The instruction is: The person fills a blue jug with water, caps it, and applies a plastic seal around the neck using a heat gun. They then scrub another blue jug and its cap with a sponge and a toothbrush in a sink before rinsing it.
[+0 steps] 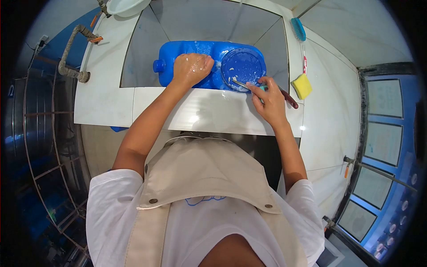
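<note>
Suds speckle the left hand (193, 70), which sits over the middle of a blue plastic jug (189, 47) with its fingers curled inward; I cannot tell whether they close around a part of the jug. The jug lies lengthwise across a gray tiled sink (204, 22), near its front edge, with a small screw cap (159, 66) at the left end and a broad round lid (244, 62) facing up toward the right end. Whitish flecks (foam or scraps, hard to say which) dot that lid.

The right hand (269, 101) is well apart from the left and clamped on a knife (290, 99) with a reddish-brown handle. The blade slants leftward over the lower part of the lid, its tip among the flecks. A bit of teal shows by the right fingers, too small to identify.

Around the sink runs a white countertop (209, 109). On its right side lie a yellow sponge (302, 86), just beside the right hand, and a blue scrub brush (298, 29) farther back; a white basin (127, 6) stands at the back left corner.
</note>
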`<state>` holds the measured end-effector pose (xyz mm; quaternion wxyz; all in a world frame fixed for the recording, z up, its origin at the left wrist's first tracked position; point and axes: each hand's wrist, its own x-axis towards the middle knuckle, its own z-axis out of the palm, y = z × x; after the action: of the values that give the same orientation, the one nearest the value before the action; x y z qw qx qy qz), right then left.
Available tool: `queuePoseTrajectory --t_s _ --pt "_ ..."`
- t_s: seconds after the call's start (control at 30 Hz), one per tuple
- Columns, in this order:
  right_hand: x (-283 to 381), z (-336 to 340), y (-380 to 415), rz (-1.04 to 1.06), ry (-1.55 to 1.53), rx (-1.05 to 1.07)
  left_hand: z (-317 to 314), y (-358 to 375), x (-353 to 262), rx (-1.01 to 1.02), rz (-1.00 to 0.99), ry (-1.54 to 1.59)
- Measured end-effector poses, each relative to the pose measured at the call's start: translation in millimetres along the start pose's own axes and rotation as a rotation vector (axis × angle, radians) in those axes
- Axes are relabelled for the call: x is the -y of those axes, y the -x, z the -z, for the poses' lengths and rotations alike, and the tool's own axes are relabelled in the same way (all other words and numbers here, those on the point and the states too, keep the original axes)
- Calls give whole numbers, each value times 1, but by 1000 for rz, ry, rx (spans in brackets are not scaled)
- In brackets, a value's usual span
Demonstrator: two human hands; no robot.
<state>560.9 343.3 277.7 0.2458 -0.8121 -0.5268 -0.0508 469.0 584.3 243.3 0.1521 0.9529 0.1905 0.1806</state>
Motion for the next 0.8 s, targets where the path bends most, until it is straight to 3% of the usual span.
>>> queuePoseTrajectory --t_s 0.8 --pt "22 -32 23 -217 107 -246 2 0 -2 54 36 -19"
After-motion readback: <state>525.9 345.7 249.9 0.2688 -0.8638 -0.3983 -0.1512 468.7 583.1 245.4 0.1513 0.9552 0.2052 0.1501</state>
